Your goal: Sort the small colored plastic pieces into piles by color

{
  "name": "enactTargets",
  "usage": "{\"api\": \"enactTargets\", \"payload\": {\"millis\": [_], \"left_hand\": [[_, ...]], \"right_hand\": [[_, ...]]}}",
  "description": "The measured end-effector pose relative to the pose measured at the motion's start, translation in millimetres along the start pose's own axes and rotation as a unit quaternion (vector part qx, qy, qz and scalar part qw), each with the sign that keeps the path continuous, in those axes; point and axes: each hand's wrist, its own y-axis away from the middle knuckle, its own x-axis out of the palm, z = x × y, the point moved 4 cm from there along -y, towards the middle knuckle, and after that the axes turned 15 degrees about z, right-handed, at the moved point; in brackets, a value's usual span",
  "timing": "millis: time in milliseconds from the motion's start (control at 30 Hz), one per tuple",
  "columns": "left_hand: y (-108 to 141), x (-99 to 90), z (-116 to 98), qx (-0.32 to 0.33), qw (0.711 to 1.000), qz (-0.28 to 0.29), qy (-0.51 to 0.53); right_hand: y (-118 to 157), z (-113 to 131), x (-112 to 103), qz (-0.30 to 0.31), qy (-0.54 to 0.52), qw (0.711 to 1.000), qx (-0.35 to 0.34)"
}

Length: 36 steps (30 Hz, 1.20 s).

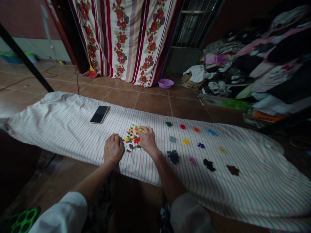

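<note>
Multicoloured bits point(133, 139) lie mixed on our striped cloth point(77, 139); twelve single-colour piles point(186, 141) sit apart, rightward. Our right hand point(147, 138) bends its fingers narrowly over the bits, left hand point(113, 148) curls beside; we can't tell if either grips any.

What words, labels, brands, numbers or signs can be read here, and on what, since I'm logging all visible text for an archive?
No text can be read anywhere in the picture.
Phone: dark face, no word or brand to be made out.
Striped cloth: stripes only, no lettering seen.
Curtain: flowers and stripes, no lettering seen.
Small colored pieces: too small to tell.
Heaped clothes: too dim and blurred to tell.
</note>
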Motion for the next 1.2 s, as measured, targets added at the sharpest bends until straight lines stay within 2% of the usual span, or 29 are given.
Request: {"api": "enactTargets", "payload": {"millis": [267,433,767,933,1200], "left_hand": [[-1,-0.2,0,-0.002,1.0,0.013,0.003],[0,-2.0,-2,-0.002,1.0,0.018,0.005],[0,-2.2,-2,-0.002,1.0,0.016,0.003],[1,-2.4,-2,0.0,1.0,0.008,-0.002],[0,-2.8,-2,-0.001,1.0,0.012,0.009]], "right_hand": [[-4,20,11,0.033,0.006,0.998,-0.053],[-8,27,14,0.049,0.014,0.997,-0.054],[-12,26,10,0.033,-0.016,0.999,-0.012],[-13,27,10,0.038,-0.034,0.998,-0.03],[-12,23,9,-0.007,-0.034,0.997,-0.072]]}}
